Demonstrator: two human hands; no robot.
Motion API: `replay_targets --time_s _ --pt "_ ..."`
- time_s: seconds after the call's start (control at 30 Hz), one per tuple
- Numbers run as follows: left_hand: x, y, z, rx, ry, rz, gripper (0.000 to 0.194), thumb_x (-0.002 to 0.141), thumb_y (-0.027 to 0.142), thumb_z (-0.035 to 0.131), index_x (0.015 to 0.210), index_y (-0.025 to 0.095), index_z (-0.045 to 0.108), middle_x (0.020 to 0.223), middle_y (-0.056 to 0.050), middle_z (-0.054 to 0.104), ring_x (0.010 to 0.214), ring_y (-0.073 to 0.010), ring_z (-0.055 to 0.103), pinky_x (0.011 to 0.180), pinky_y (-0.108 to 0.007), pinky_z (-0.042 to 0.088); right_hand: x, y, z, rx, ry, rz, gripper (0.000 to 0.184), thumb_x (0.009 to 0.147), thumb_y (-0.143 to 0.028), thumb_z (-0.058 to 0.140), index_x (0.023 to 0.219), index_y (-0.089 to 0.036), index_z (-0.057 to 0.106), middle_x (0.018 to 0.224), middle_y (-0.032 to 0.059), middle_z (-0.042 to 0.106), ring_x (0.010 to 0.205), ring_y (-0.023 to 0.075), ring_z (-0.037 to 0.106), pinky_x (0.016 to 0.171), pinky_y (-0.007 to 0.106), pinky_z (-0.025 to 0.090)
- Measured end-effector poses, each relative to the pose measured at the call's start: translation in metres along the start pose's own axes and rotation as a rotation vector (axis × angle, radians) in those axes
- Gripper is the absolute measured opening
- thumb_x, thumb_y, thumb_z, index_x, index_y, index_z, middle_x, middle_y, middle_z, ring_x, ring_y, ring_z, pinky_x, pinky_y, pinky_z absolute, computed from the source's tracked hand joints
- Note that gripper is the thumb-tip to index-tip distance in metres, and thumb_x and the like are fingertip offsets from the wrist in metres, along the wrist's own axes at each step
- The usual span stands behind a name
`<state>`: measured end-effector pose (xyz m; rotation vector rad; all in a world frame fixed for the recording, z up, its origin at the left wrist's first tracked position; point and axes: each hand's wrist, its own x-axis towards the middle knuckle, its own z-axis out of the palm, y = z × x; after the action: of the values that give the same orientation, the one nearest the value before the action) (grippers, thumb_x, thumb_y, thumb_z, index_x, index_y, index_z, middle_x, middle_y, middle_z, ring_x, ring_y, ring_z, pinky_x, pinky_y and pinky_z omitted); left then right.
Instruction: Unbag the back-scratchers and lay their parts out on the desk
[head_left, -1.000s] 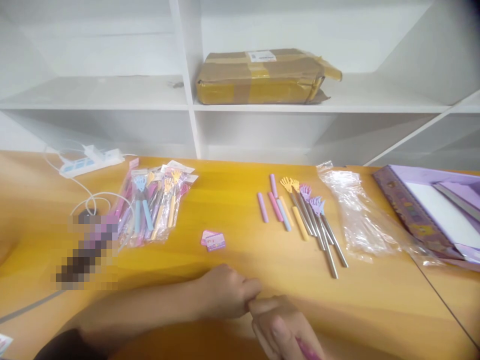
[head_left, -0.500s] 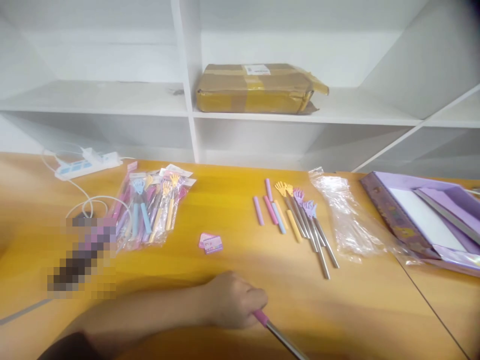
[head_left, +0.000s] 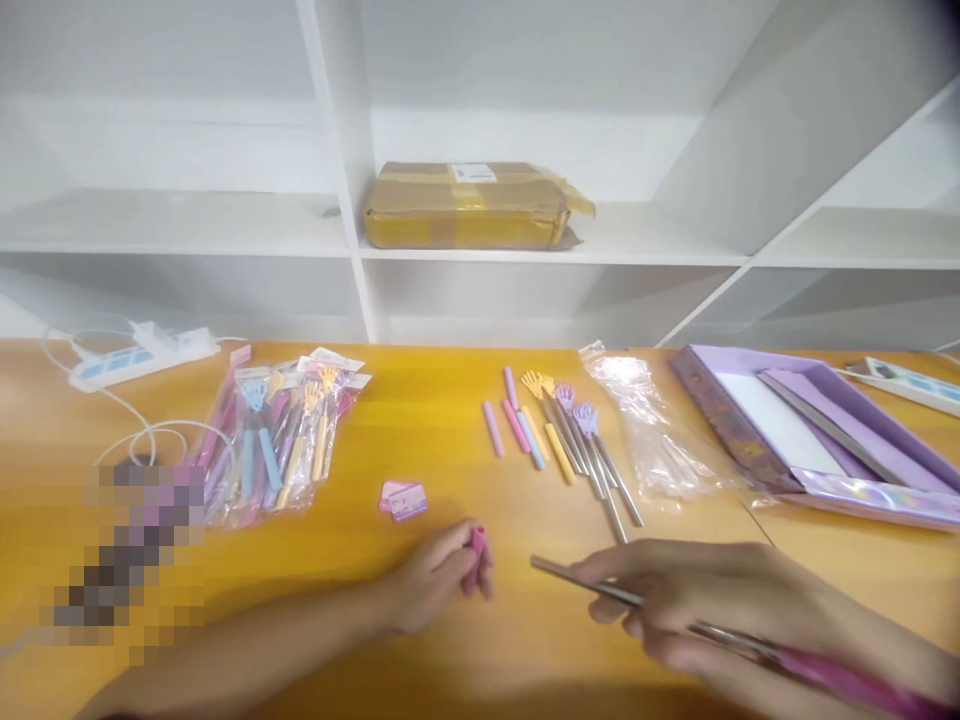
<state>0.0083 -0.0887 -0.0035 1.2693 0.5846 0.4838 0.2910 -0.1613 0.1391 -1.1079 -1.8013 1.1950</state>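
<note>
My left hand [head_left: 442, 578] is closed around a short pink handle sleeve [head_left: 478, 556], whose open end points up. To the right, my right hand [head_left: 697, 605] grips a metal back scratcher rod [head_left: 611, 592]. The rod's bare tip points left toward the sleeve, apart from it. A blurred pink part [head_left: 832, 680] runs behind that hand to the lower right. Beyond the hands lie loose back scratchers [head_left: 589, 440] with yellow and purple hand-shaped heads and bare rods. Beside them are several coloured handle sleeves [head_left: 525, 428]. Two small pink cards [head_left: 405, 500] lie beyond my left hand.
Bagged back scratchers [head_left: 281, 440] lie at the left, near a white power strip [head_left: 142, 358] with cables. Clear plastic bags [head_left: 649, 430] and an open purple box [head_left: 757, 480] are at the right. A taped carton [head_left: 469, 210] sits on the white shelf.
The pink sleeve, earlier on the metal rod, is now off it in my left hand. My right hand has come into view holding the rod. The camera view has shifted right and up.
</note>
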Motion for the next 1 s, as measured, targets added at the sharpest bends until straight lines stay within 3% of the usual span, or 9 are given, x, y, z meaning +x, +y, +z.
replay_targets --time_s 0.13,0.23,0.33,0.43,0.63,0.7,0.8,0.87,1.0 --pt "0.008 -0.005 -0.007 -0.021 0.121 0.058 0.049 0.105 0.064 0.053 0.099 0.016 0.062 0.094 -0.006 0.060 0.087 -0.0174 0.061 0.086 -0.033 0.049 0.040 0.021 0.006 -0.230 -0.250 0.156 0.009 0.102 -0.037 0.070 0.098 -0.029 0.071 0.088 0.0017 0.073 0.077 0.0190 0.070 0.069 0.031 0.053" --pt "0.011 -0.011 -0.013 0.045 0.165 0.077 0.051 0.102 0.066 0.060 0.097 0.016 0.066 0.079 0.000 0.052 0.072 -0.0129 0.050 0.072 -0.027 0.043 0.065 0.047 0.036 -0.289 -0.076 0.253 0.025 0.106 -0.043 0.061 0.092 -0.022 0.060 0.071 -0.0020 0.062 0.059 0.0135 0.053 0.055 0.026 0.039" --pt "0.012 -0.019 -0.015 -0.090 0.191 0.069 0.050 0.099 0.066 0.066 0.105 0.017 0.065 0.077 0.003 0.052 0.065 -0.0104 0.047 0.066 -0.025 0.041 0.077 0.072 0.065 -0.230 -0.104 0.274 0.025 0.101 -0.044 0.068 0.094 -0.020 0.060 0.077 -0.0010 0.065 0.065 0.0139 0.054 0.060 0.025 0.039" --pt "0.014 -0.022 -0.014 -0.171 0.218 0.120 0.050 0.093 0.065 0.075 0.101 0.018 0.061 0.089 -0.001 0.057 0.075 -0.0132 0.054 0.064 -0.024 0.044 0.079 0.087 0.084 -0.102 -0.118 0.299 0.022 0.099 -0.040 0.070 0.097 -0.020 0.061 0.085 0.0000 0.069 0.071 0.0144 0.058 0.067 0.025 0.043" --pt "0.015 -0.013 -0.011 -0.223 0.264 0.127 0.054 0.085 0.058 0.086 0.110 0.021 0.056 0.094 0.000 0.058 0.084 -0.0169 0.059 0.075 -0.029 0.051 0.078 0.091 0.102 0.035 -0.063 0.387 0.019 0.092 -0.033 0.074 0.098 -0.019 0.062 0.074 -0.0042 0.062 0.065 0.0126 0.053 0.060 0.023 0.037" --pt "0.011 -0.013 -0.009 -0.176 0.279 0.122 0.053 0.090 0.061 0.080 0.116 0.022 0.055 0.098 -0.002 0.059 0.089 -0.0197 0.060 0.082 -0.033 0.052 0.081 0.086 0.097 0.027 -0.117 0.365 0.016 0.092 -0.031 0.072 0.099 -0.019 0.063 0.077 -0.0028 0.066 0.068 0.0135 0.056 0.062 0.024 0.038" --pt "0.002 -0.017 -0.005 -0.052 0.223 0.157 0.048 0.108 0.064 0.046 0.128 0.021 0.052 0.106 -0.007 0.060 0.100 -0.0228 0.059 0.094 -0.039 0.050 0.092 0.078 0.067 -0.081 -0.111 0.342 0.024 0.098 -0.039 0.065 0.085 -0.019 0.063 0.075 -0.0013 0.064 0.065 0.0136 0.052 0.063 0.025 0.038" --pt "-0.003 -0.021 -0.004 0.013 0.133 0.184 0.052 0.111 0.064 0.034 0.135 0.021 0.048 0.107 -0.008 0.059 0.100 -0.0230 0.059 0.095 -0.042 0.048 0.101 0.076 0.035 -0.251 -0.003 0.402 0.036 0.101 -0.048 0.060 0.078 -0.020 0.060 0.068 -0.0014 0.058 0.060 0.0137 0.049 0.060 0.026 0.035" --pt "-0.006 -0.021 -0.005 0.128 -0.012 0.182 0.061 0.107 0.071 0.034 0.136 0.019 0.047 0.098 -0.006 0.059 0.087 -0.0202 0.056 0.085 -0.038 0.047 0.117 0.087 -0.028 -0.677 0.241 0.609 0.043 0.104 -0.050 0.056 0.071 -0.021 0.055 0.062 0.0016 0.058 0.057 0.0160 0.052 0.059 0.028 0.034"
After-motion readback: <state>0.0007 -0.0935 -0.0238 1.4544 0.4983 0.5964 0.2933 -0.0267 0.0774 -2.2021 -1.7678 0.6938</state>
